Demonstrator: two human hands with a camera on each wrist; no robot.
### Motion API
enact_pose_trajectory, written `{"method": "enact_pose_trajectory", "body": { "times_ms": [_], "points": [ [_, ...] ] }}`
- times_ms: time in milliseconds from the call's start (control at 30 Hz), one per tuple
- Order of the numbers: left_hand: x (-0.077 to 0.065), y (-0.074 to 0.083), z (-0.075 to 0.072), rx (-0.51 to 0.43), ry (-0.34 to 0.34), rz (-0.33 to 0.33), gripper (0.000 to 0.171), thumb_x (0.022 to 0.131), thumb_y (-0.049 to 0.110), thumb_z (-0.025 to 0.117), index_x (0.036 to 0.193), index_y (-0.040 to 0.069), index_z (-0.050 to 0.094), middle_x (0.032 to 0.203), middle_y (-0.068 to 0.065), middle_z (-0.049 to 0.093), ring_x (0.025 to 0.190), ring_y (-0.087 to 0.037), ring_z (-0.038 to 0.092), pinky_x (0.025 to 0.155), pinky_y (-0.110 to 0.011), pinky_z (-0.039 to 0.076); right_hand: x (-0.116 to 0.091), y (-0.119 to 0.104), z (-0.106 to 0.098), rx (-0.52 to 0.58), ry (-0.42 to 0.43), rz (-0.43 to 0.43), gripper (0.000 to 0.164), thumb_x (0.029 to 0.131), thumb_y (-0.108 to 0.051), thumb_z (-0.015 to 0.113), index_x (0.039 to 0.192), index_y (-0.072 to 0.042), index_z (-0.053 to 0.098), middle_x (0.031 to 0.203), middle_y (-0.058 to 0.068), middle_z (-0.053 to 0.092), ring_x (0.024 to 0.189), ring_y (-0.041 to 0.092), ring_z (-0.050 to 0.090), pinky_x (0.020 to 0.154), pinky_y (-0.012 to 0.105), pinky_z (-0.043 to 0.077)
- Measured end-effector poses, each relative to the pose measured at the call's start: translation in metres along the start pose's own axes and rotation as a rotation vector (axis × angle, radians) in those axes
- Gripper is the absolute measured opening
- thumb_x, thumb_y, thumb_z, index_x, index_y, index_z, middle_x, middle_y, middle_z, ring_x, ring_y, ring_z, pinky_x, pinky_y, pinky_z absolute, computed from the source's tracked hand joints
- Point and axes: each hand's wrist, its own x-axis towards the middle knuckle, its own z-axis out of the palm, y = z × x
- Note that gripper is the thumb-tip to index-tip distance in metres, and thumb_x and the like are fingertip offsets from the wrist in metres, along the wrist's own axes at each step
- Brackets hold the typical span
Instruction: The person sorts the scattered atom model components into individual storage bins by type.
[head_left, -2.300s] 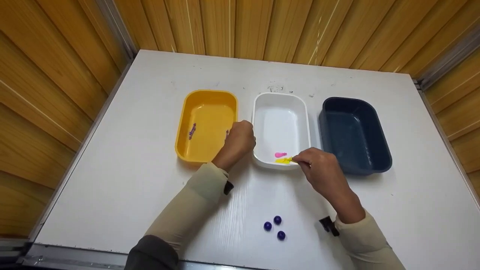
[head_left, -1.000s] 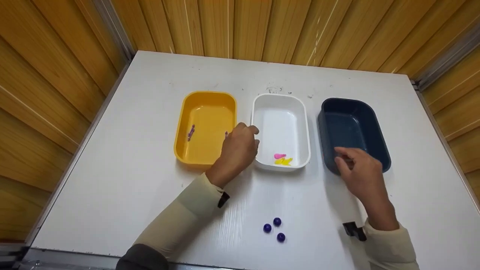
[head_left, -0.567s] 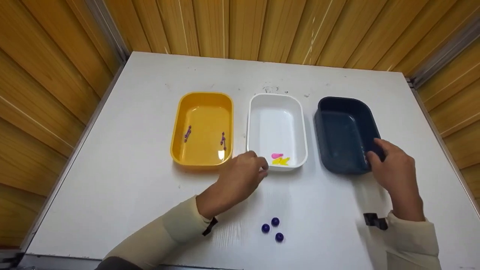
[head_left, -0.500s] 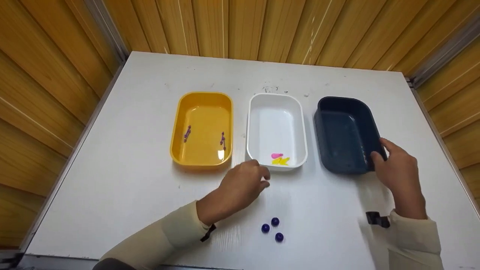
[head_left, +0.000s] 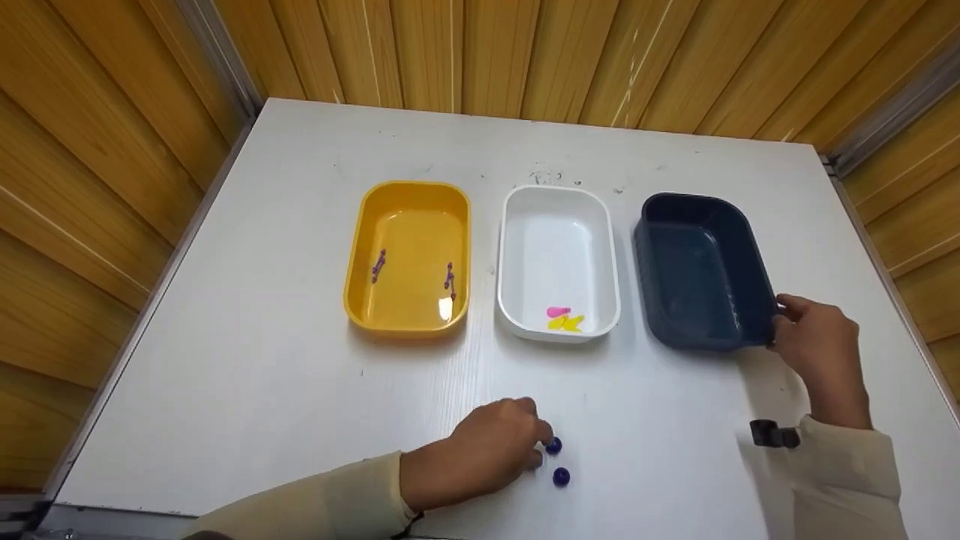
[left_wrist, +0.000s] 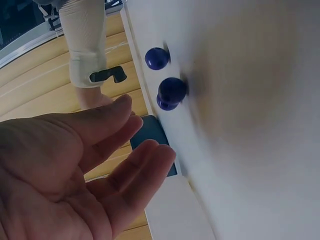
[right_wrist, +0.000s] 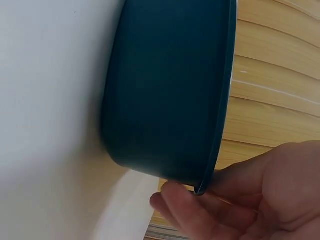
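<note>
My left hand [head_left: 487, 450] hovers at the dark blue beads, fingers loosely bent and nothing held. In the left wrist view a near bead [left_wrist: 173, 91] partly covers another bead [left_wrist: 166, 105], and a third bead [left_wrist: 156, 58] lies apart; all are beyond the fingertips. In the head view that hand hides one of the three. My right hand [head_left: 821, 349] grips the near right corner of the dark blue box [head_left: 694, 334]. The right wrist view has its fingers [right_wrist: 182, 200] against the outer wall below the rim, with the rim between them and the rest of the hand.
A white box [head_left: 559, 334] in the middle contains a pink balloon-shaped piece [head_left: 558, 311] and yellow pieces [head_left: 570, 323]. To its left, a yellow box [head_left: 405, 330] holds thin purple pieces [head_left: 379, 266]. Wood-patterned walls [head_left: 487, 60] border the white table [head_left: 262, 337].
My right hand has let go of a yellow piece in the white box and moved right to the dark blue box's corner. My left hand has come from between the boxes down to the beads.
</note>
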Motion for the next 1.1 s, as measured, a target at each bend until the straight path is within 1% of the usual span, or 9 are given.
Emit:
{"method": "enact_pose_trajectory", "body": {
  "times_ms": [67,133,367,500,633,767,933,1000,1100],
  "points": [
    [-0.001,0.0,0.004,-0.012,-0.01,0.019,0.024,0.082,0.019,0.075,0.105,0.022,0.075,0.093,0.004,0.07,0.079,0.0,0.059,0.063,-0.012,0.049,0.002,0.001,-0.001,-0.002,0.02,-0.004,0.047,0.098,-0.014,0.045,0.142,0.001,0.041,0.129,0.033,0.053,0.104,0.043,0.062,0.06,0.023,0.049],
    [-0.002,0.0,0.008,-0.015,-0.019,0.029,0.023,0.082,0.019,0.075,0.105,0.022,0.075,0.093,0.003,0.07,0.079,0.001,0.06,0.063,-0.011,0.049,0.002,0.001,-0.002,-0.01,0.034,-0.012,0.046,0.096,-0.013,0.048,0.14,0.001,0.044,0.126,0.032,0.056,0.105,0.044,0.062,0.062,0.023,0.046],
    [-0.003,0.003,0.018,0.056,-0.008,0.071,0.02,0.083,0.015,0.074,0.101,0.022,0.076,0.089,0.003,0.072,0.08,0.001,0.063,0.065,-0.009,0.05,0.004,0.003,-0.003,-0.007,0.036,-0.014,0.046,0.095,-0.011,0.051,0.139,0.001,0.045,0.125,0.03,0.057,0.111,0.046,0.058,0.077,0.042,0.047],
    [-0.002,0.003,0.023,0.073,0.013,0.084,0.02,0.084,0.01,0.071,0.099,0.021,0.077,0.085,0.002,0.072,0.075,0.003,0.061,0.061,-0.008,0.049,0.005,0.003,-0.002,-0.012,0.029,-0.006,0.046,0.095,-0.011,0.051,0.139,0.002,0.045,0.125,0.029,0.057,0.111,0.046,0.059,0.076,0.04,0.049],
    [-0.002,0.003,0.025,0.086,0.032,0.088,0.022,0.085,0.004,0.068,0.096,0.02,0.078,0.082,0.002,0.072,0.071,0.003,0.059,0.058,-0.009,0.048,0.004,0.002,-0.002,0.0,0.027,0.006,0.046,0.095,-0.011,0.05,0.139,0.002,0.045,0.126,0.03,0.057,0.11,0.046,0.06,0.08,0.047,0.05],
    [-0.002,0.004,0.025,0.191,0.041,0.102,0.02,0.086,0.005,0.067,0.094,0.02,0.077,0.079,0.003,0.071,0.067,0.002,0.057,0.056,-0.01,0.047,0.004,0.002,-0.001,0.003,0.039,-0.003,0.045,0.096,-0.012,0.05,0.138,0.002,0.045,0.126,0.03,0.056,0.111,0.047,0.059,0.085,0.053,0.048],
    [-0.001,0.004,0.025,0.317,0.051,0.133,0.016,0.086,0.008,0.067,0.094,0.018,0.077,0.074,0.004,0.068,0.062,0.002,0.055,0.051,-0.009,0.045,0.005,0.002,0.0,-0.002,0.057,-0.012,0.044,0.095,-0.012,0.05,0.137,0.002,0.048,0.126,0.03,0.056,0.11,0.047,0.06,0.082,0.051,0.05],
    [-0.001,0.003,0.024,0.304,0.052,0.135,0.016,0.086,0.007,0.067,0.093,0.018,0.077,0.073,0.004,0.069,0.061,0.002,0.054,0.05,-0.009,0.045,0.004,0.002,0.0,0.009,0.044,0.01,0.044,0.096,-0.012,0.05,0.138,0.002,0.047,0.128,0.03,0.055,0.109,0.047,0.06,0.083,0.05,0.051],
    [-0.001,0.002,0.02,0.179,0.03,0.098,0.016,0.085,0.007,0.068,0.094,0.018,0.077,0.079,0.005,0.072,0.068,0.003,0.06,0.055,-0.009,0.047,0.004,0.002,-0.001,0.017,0.032,0.03,0.045,0.096,-0.013,0.05,0.138,0.001,0.046,0.129,0.03,0.054,0.11,0.046,0.06,0.083,0.05,0.052]
  ]
}}
